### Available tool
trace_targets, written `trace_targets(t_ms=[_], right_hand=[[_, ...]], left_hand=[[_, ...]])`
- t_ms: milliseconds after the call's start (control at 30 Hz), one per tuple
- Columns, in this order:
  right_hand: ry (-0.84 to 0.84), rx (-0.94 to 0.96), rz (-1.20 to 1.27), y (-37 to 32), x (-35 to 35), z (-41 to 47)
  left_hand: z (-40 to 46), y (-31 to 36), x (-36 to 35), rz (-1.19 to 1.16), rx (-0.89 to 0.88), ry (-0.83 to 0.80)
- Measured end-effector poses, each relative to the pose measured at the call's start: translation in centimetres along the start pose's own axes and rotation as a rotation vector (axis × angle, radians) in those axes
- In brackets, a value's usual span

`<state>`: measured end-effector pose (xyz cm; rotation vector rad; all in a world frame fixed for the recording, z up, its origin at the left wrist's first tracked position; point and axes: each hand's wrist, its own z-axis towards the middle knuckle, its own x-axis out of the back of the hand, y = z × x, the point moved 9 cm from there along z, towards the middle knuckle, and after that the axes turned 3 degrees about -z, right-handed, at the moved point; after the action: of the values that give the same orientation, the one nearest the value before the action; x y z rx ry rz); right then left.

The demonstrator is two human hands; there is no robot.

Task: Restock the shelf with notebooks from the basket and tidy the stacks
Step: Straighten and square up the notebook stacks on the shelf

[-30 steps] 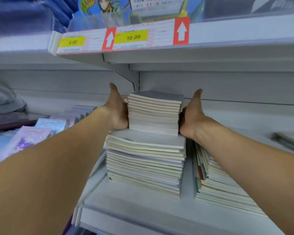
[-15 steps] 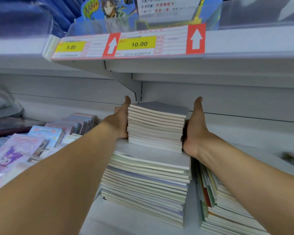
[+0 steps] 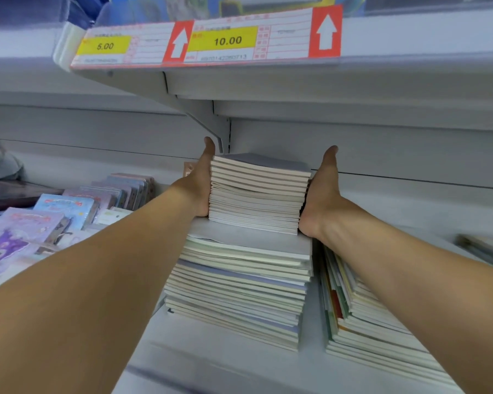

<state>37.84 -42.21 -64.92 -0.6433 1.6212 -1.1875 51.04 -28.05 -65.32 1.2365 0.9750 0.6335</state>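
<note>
your left hand (image 3: 201, 186) and right hand (image 3: 320, 200) press flat against opposite sides of a small block of thin, pale-edged notebooks with a grey top cover (image 3: 258, 191), thumbs pointing up towards the back wall. the fingers themselves run behind the block, so you can't tell from here whether they lie straight or curl round the far edge. that block sits on top of a wider stack of white and lilac-edged notebooks (image 3: 239, 282), set towards its back, on the pale grey metal shelf (image 3: 211, 362). just right of it stands a second stack with mixed coloured spines (image 3: 362, 305), its edges looking ragged. to the left lie pastel cartoon-print notebooks (image 3: 26, 237).

as for progress: this batch appears already landed, and you seem to be squaring its sides. the lower stack fans out unevenly and the right one wants straightening. the basket is out of view, so how much stock remains is unknown.
</note>
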Motion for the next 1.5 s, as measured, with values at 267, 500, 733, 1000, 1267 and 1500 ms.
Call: trace_targets(t_ms=[267,500,733,1000,1267,1500], right_hand=[[0.057,0.101,0.218,-0.7,0.8,0.4],[0.005,0.102,0.133,-0.3,-0.2,0.2],[0.026,0.039,0.283,0.0,0.6,-2.1],[-0.081,0.006,0.013,-1.7,0.8,-4.6],[-0.192,-0.069,-0.143,-0.2,-0.8,-3.3],[-0.108,-0.048,0.070,0.4,-0.4,-2.5]], left_hand=[[-0.5,-0.1,-1.0,0.049,0.010,-0.028],[-2.3,0.4,-0.1,-0.078,-0.043,0.131],[-7.8,1.9,-0.9,0.134,-0.285,0.551],[-9.7,1.9,-2.9,0.286,-0.456,0.698],[-9.4,1.7,-2.7,0.212,-0.461,0.664],[-9.5,1.7,-2.8,0.283,-0.453,0.663]])
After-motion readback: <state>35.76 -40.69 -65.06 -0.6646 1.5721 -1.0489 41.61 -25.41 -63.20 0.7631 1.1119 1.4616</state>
